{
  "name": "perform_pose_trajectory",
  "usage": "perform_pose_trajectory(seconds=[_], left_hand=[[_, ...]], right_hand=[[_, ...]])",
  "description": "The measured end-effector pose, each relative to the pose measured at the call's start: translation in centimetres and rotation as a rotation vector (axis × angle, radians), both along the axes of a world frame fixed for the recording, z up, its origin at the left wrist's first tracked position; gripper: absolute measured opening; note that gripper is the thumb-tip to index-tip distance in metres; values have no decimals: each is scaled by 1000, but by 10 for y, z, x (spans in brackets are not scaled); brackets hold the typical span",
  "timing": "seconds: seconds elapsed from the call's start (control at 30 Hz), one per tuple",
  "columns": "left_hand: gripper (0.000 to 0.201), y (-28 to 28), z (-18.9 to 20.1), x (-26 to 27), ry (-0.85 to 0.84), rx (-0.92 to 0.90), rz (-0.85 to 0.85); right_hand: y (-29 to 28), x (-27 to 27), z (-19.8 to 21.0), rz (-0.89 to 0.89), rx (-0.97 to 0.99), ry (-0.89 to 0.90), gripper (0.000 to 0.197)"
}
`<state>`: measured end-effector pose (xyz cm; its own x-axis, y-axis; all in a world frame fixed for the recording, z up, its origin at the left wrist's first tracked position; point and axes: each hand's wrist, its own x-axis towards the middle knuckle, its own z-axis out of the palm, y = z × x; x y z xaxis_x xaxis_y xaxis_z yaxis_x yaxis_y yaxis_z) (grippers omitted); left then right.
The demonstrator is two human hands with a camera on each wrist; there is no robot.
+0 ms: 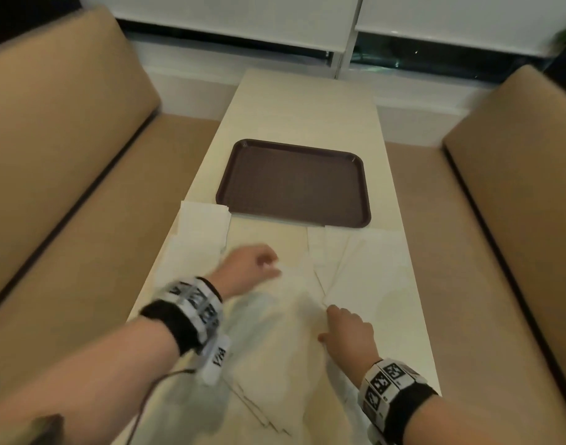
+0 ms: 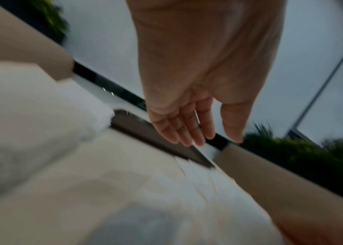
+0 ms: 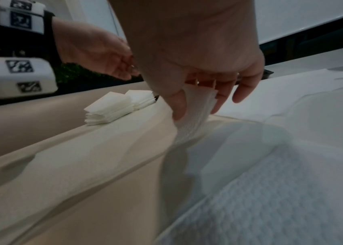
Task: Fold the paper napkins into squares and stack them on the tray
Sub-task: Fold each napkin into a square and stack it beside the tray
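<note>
From the head view, a dark brown rectangular plastic tray [image 1: 294, 184] lies on the long cream table [image 1: 307, 104], beyond both hands, and nothing is in it. Thin white paper napkins are spread over the table between the hands and the tray. The left hand [image 1: 248, 266] reaches forward over the sheets; blur keeps me from telling here how its fingers lie. The right hand [image 1: 347, 330], nearer the body, holds a raised edge of a large unfolded white paper napkin [image 1: 275, 332] that billows between the two hands. More flat sheets [image 1: 365, 268] fan out just beyond the right hand.

From the left wrist view, the left hand [image 2: 198, 99] hangs above the table with straight, relaxed fingers [image 2: 185, 131] and grips nothing. The tray [image 2: 151, 132] sits ahead of the fingertips.

From the right wrist view, the right hand [image 3: 198, 66] pinches the embossed edge of the unfolded napkin [image 3: 193, 106] between thumb and fingers, lifted off the table. Past the thumb, two small stacks of folded white napkin squares [image 3: 112, 106] rest on the table, and the left hand [image 3: 95, 51] hovers above them, fingers loose.
</note>
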<state>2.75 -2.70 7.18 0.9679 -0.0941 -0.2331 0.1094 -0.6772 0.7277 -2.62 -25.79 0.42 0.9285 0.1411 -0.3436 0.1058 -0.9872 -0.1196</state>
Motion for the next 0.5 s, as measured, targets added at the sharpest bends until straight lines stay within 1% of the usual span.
perform_pose_trajectory(seconds=[0.03, 0.07, 0.13, 0.17, 0.23, 0.3, 0.4, 0.5], left_hand=[[37, -20, -14, -8, 72, 43, -118], [44, -36, -27, -15, 145, 80, -197], [49, -56, -47, -24, 223, 120, -241], [47, -62, -55, -27, 225, 119, -224], [45, -67, -63, -31, 211, 51, -142], [41, -69, -67, -35, 190, -18, -69], [19, -72, -68, -43, 99, -10, -42], [32, -74, -66, -48, 74, -58, 22]], right_hand=[[-2, 0, 2, 12, 7, -24, 9], [-5, 0, 4, 15, 23, -47, 11], [-13, 1, 8, 23, 60, -73, 23], [-18, 0, 10, 25, 84, -89, 25], [-25, -1, 14, 22, 149, -104, 27], [-30, -3, 17, -37, 286, -78, 29], [-30, -3, 24, -105, 450, -39, 31], [-27, 1, 24, -204, 597, -24, 31]])
